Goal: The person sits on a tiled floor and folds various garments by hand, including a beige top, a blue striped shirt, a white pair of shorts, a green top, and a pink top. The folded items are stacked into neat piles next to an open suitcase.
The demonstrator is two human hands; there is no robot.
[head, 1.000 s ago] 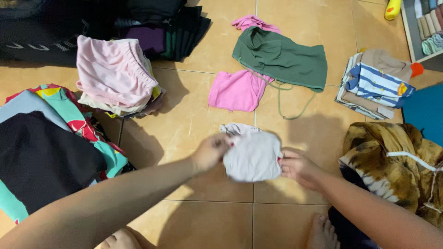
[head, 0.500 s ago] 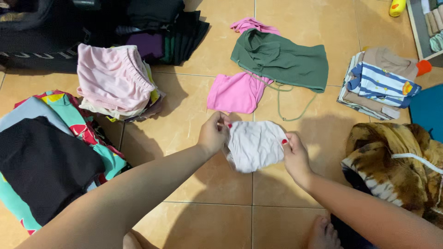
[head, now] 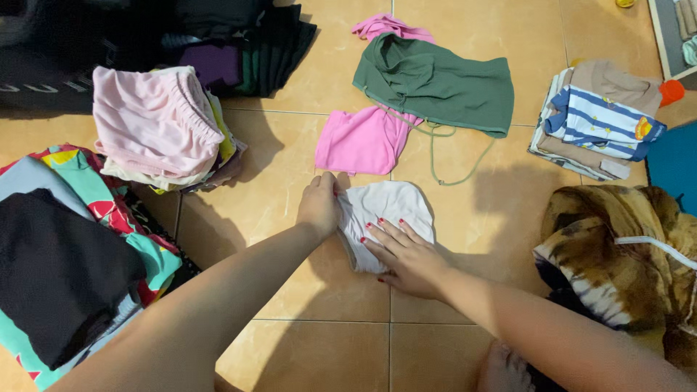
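Soft matt white cloth [head: 388,210] lies on glossy, smooth tan tile [head: 290,210]. Beyond the white cloth, pink knit [head: 359,141] and matt green fabric [head: 443,83].

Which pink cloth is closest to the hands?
The bright pink cloth lying flat on the floor just above the left hand. The pale pink one tops a pile farther left.

A home floor, glossy tan tiles [head: 305,348] — folded clothing stacks [head: 160,127], loose garments [head: 435,83], household laundry sorting
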